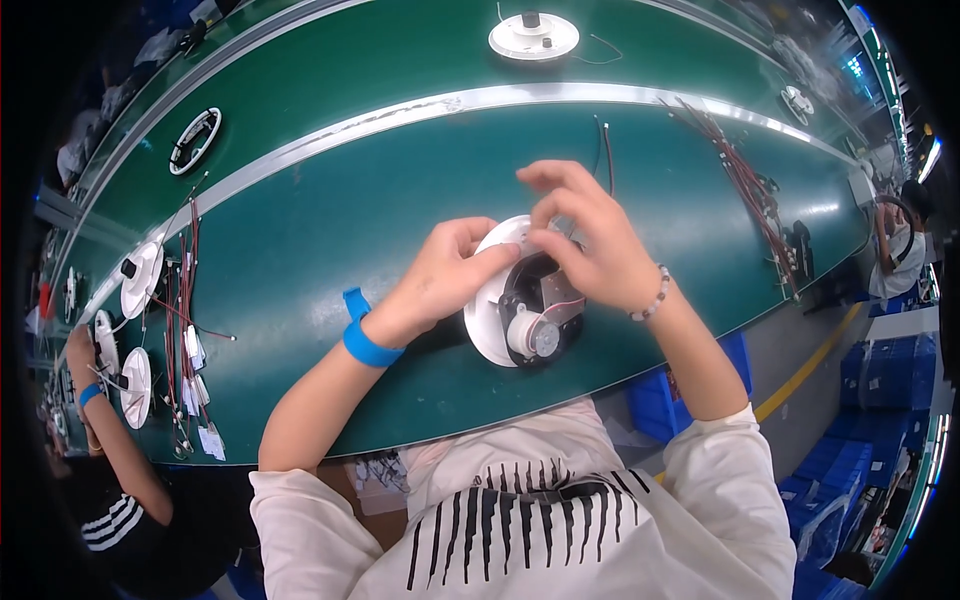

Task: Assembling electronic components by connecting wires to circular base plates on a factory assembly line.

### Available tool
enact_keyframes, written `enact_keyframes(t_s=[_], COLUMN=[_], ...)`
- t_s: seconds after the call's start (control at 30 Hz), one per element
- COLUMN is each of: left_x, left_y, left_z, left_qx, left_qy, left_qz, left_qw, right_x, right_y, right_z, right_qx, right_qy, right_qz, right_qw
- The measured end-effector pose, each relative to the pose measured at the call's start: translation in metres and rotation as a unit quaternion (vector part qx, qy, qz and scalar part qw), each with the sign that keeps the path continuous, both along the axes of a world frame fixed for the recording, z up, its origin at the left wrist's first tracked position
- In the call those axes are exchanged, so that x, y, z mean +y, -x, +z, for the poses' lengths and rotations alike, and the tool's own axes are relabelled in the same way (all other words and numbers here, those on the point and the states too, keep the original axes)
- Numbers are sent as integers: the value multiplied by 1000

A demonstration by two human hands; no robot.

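Observation:
A round white plastic housing (pixel 486 318) stands tilted on the green bench in front of me. Mounted on it are a black bracket and a small silver motor (pixel 535 334) with a thin red wire. My left hand (pixel 462 262) grips the housing's upper left rim, thumb on its face and fingers behind. Over the housing's upper edge is my right hand (pixel 592 235), thumb and fingers curved and apart, with a thin dark wire close by. Whether its fingertips touch that wire or the housing I cannot make out.
Bundles of dark red wires (pixel 740 170) lie at the right, more wires (pixel 186 330) at the left. White round housings (pixel 137 388) stand near a co-worker's arm (pixel 120 430). Beyond a metal rail, a green belt (pixel 350 70) carries another white disc (pixel 533 40). A blue bin (pixel 655 405) sits below the bench edge.

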State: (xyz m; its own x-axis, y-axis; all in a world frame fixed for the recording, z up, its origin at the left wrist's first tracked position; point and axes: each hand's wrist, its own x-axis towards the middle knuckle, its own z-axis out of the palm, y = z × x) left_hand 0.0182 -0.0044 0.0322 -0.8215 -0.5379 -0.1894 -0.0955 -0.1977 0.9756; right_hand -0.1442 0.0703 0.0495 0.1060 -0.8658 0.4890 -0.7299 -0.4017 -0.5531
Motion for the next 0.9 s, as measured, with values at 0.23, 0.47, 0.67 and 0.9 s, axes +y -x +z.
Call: enact_keyframes(t_s=[0.23,0.47,0.67,0.9], left_x=[1,2,-1,-2], left_y=[-1,0,-5,-9], left_z=[-2,0,6,18], left_qx=[-5,-4,-39,-110], left_qy=[-7,0,170,260], left_qz=[13,12,40,38], left_qw=[1000,1000,984,959], right_x=[8,5,12,27], right_y=[14,3,13,0], right_z=[15,22,36,61], right_qx=[-221,13,89,-81], right_qy=[-19,-63,-43,286], right_qz=[-20,29,-2,-10], right_qw=[975,998,995,955])
